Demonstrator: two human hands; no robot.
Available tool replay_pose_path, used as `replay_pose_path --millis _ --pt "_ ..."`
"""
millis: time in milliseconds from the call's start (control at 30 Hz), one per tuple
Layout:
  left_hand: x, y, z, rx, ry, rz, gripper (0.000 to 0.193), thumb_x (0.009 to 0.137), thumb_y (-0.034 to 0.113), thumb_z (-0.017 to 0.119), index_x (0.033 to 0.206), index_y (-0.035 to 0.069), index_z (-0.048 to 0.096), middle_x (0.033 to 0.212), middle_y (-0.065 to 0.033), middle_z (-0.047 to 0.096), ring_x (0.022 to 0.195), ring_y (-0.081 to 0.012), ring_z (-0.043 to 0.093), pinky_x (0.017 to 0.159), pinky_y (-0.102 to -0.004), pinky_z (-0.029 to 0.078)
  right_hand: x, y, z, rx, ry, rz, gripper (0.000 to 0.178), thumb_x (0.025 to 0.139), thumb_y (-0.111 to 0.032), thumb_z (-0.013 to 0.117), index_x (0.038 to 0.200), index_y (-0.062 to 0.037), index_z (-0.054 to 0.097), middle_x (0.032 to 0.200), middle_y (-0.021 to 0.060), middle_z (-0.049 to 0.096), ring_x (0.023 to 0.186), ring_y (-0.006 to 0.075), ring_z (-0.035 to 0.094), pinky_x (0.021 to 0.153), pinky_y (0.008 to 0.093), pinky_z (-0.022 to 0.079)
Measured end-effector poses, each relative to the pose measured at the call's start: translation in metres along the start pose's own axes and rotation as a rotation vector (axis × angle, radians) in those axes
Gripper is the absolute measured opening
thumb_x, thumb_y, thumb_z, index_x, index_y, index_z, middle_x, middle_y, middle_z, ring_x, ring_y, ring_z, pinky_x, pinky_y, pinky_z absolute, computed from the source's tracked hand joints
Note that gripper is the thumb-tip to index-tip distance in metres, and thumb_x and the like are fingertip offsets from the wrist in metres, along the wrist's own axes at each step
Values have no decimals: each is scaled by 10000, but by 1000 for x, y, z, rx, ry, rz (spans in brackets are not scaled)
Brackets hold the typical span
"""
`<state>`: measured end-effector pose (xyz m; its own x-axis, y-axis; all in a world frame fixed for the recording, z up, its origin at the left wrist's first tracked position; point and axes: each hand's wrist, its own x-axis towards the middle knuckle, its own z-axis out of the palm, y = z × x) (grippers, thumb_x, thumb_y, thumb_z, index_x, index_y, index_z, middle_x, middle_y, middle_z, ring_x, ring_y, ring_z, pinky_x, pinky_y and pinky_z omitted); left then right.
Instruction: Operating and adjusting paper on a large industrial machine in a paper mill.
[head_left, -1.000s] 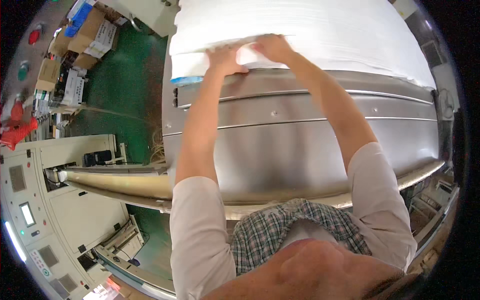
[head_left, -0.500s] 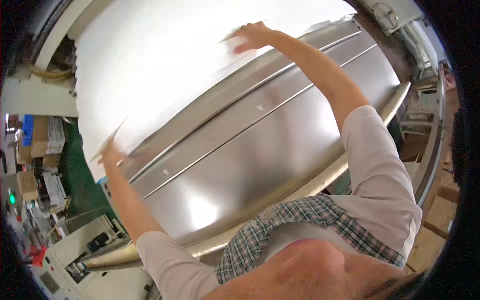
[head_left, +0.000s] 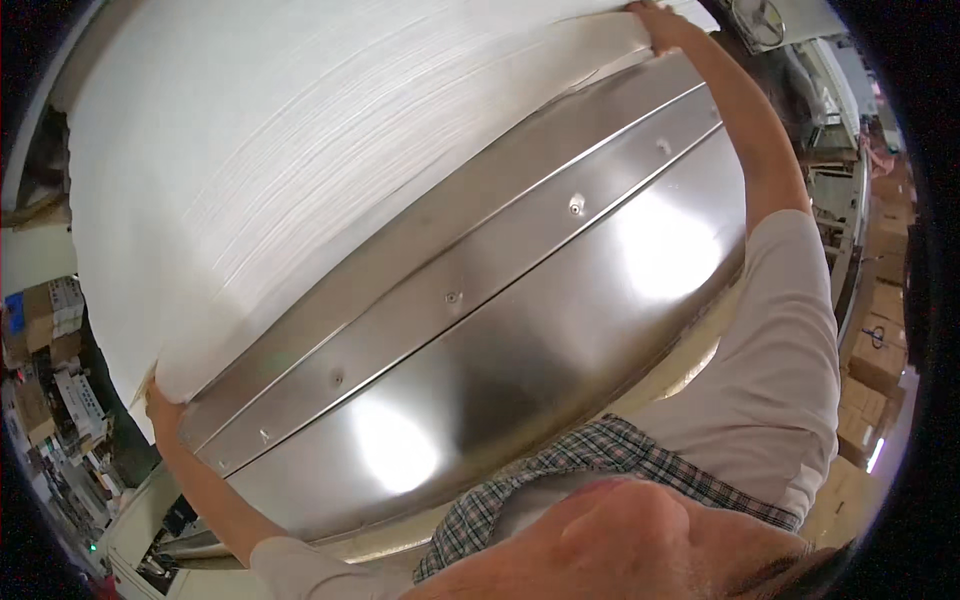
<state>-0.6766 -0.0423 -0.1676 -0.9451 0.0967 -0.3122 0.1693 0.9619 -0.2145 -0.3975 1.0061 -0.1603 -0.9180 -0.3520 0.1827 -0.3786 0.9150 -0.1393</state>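
A wide stack of thin white sheets (head_left: 150, 180), paper by its look, covers the far side of a metal surface. Its edge near me is fanned into many fine curved lines. My left hand (head_left: 164, 396) is closed at the stack's left corner, with the sheet edges bent up around the fingers. At the far right corner my right hand (head_left: 668, 28) grips the edge, thumb toward me and fingers partly hidden at the picture's top. Between both arms lies the bare shiny metal table (head_left: 520, 330), with rows of small round fittings.
Along the table's near side runs a pale rounded edge (head_left: 690, 375), close to my body. Cardboard boxes (head_left: 50, 315) and clutter stand on the left, more boxes (head_left: 880, 330) on the right. A handwheel (head_left: 758, 22) sits beyond the far right corner.
Both hands have moved apart, the left down and leftward, the right up and rightward, onto the stack's corners. The smooth white surface now shows fanned layers.
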Motion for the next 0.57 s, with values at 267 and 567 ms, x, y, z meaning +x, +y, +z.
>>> replay_pose_path --millis 267,567 --pt "-12 -19 20 -33 235 113 594 594 74 659 1146 78 440 1177 -144 475 1102 -338 423 916 -433 342 10 -21 17 98 -69 326 642 582 -151 700 1172 -176 449 1184 130 471 1127 302 418 925 435 337" --pt "-38 -45 -18 16 538 99 482 648 183 620 1091 59 474 1108 -155 507 1064 -335 445 912 -436 324 47 -115 -52 -498 -178 779 462 571 -363 691 957 -128 594 1011 139 527 1037 328 423 892 434 308"
